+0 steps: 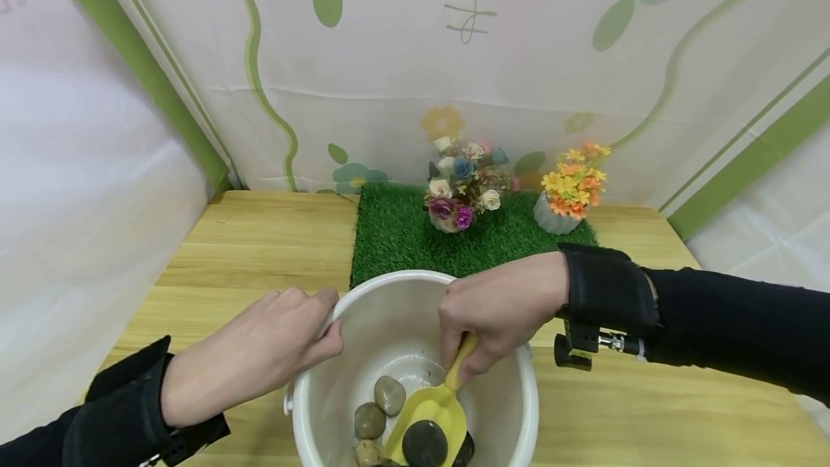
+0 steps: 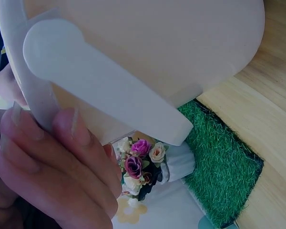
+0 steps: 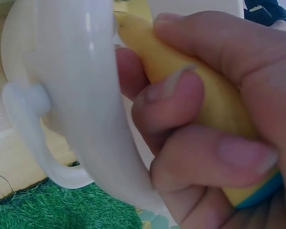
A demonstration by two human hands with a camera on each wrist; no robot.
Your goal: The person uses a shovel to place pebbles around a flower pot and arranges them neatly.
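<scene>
Your right hand (image 1: 496,305) is wrapped firmly round the handle of the yellow scoop (image 1: 428,403); your left hand (image 1: 272,330) grips the rim of the bucket (image 1: 415,277), thumb inside. The scoop has a smooth, rounded handle, blue-green at its end, and a broad blade that slants down inside the white bucket. A round black stone (image 1: 424,444) sits on the blade; grey and brown stones (image 1: 390,395) lie just beside it. Beyond the bucket, mixed flowers (image 1: 463,189) and orange-yellow flowers (image 1: 570,186) stand potted on the green mat (image 1: 389,236).
</scene>
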